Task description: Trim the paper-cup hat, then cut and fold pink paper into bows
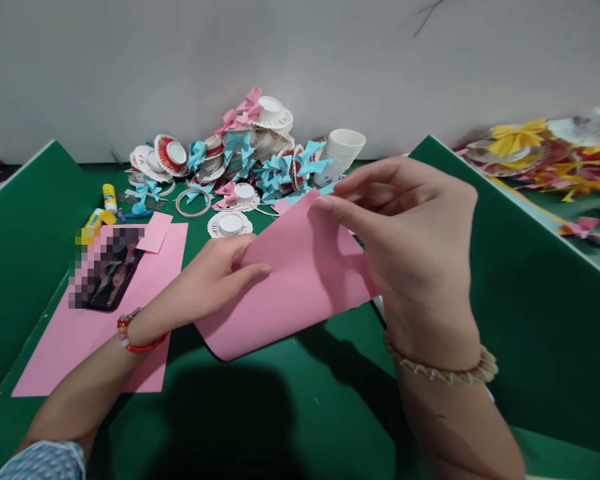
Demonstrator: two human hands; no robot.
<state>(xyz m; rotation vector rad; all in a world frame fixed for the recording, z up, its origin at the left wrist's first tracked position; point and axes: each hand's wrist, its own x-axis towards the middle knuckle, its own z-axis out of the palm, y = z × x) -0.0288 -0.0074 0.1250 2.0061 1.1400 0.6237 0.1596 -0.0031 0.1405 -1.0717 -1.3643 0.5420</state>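
A piece of pink paper [295, 280], curled over along its lower edge, is held up above the green table between my two hands. My left hand [225, 273] grips its left side, thumb on the near face and fingers behind. At the upper corner, my right hand [410, 220] pinches the paper between thumb and fingers. The right edge of the paper is partly hidden by my right hand. To the left, a larger pink sheet [145, 370] lies flat, with a phone [115, 280] and a small pink paper piece [155, 233] on it.
Paper hats with bows [275, 143] are heaped against the wall, beside stacked paper cups [347, 147]. A roll of tape [193, 202], a white fringed disc [230, 225] and a glue stick [109, 198] stand nearer. Green partitions [540, 293] flank the table; more bows [517, 137] lie beyond the right one.
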